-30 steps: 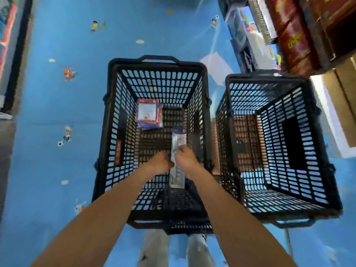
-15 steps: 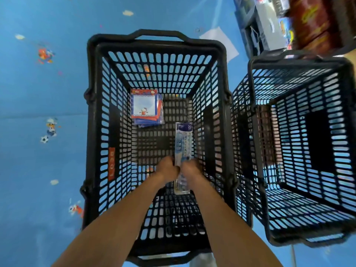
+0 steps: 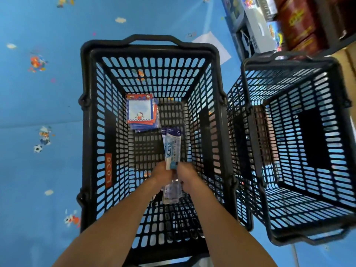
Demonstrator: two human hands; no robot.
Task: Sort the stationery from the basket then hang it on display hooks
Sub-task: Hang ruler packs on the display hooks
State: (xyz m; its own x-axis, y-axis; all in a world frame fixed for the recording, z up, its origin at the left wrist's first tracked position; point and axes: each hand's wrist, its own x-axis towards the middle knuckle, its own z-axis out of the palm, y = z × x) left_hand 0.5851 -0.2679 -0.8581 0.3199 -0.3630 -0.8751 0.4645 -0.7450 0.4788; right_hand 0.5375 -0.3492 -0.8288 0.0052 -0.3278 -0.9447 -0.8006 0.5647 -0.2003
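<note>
**Desk:** Head view, please. What do the hands have?

**Photographer:** Both arms reach down into a black basket point(image 3: 92, 132) standing on a blue floor point(image 3: 38, 105) printed with small cartoon figures. The left hand point(image 3: 160, 173) and right hand point(image 3: 187, 175) meet over the middle of the basket. Their fingers point(image 3: 165, 169) are curled round a few long packets point(image 3: 172, 149), gripping them from either side about halfway along. The packets are slightly fanned. The blue-and-white printed end points away from the person, and the clear end sticks out below the hands. The hands are blurred, so single fingers are hard to make out.

**Desk:** Anything else in that basket?

**Photographer:** A stack of notepad packs point(image 3: 141, 112), red and blue with a cartoon cat on top, lies on the bottom at the far left, apart from the packets. An orange label point(image 3: 108, 170) reading L038 sits on the left wall.

**Desk:** And around it?

**Photographer:** A second basket point(image 3: 252, 143) stands just beside it on the right. Shelves point(image 3: 258, 33) of boxed goods fill the top right corner, and a white sheet point(image 3: 212, 43) lies on the floor beyond the baskets.
</note>
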